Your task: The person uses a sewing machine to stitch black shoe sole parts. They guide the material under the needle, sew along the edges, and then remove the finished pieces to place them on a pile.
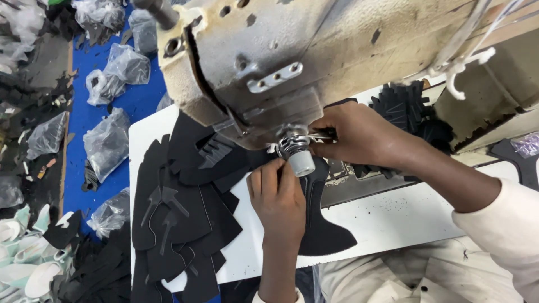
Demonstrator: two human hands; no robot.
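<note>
My left hand (276, 197) presses flat on a black fabric shoe piece (325, 233) lying on the white table (393, 219), fingers right at the metal roller foot (300, 158) of the sewing machine (292, 62). My right hand (359, 134) reaches in from the right and pinches a small metal part by the presser area, just beside the roller. The needle itself is hidden behind the machine head.
A stack of black cut shoe pieces (179, 219) lies on the table's left part. More black pieces (410, 109) sit behind the machine. Clear plastic bags (109, 140) of parts lie on the blue floor (84, 118) at left, with pale shoe parts (22, 264) at the bottom left.
</note>
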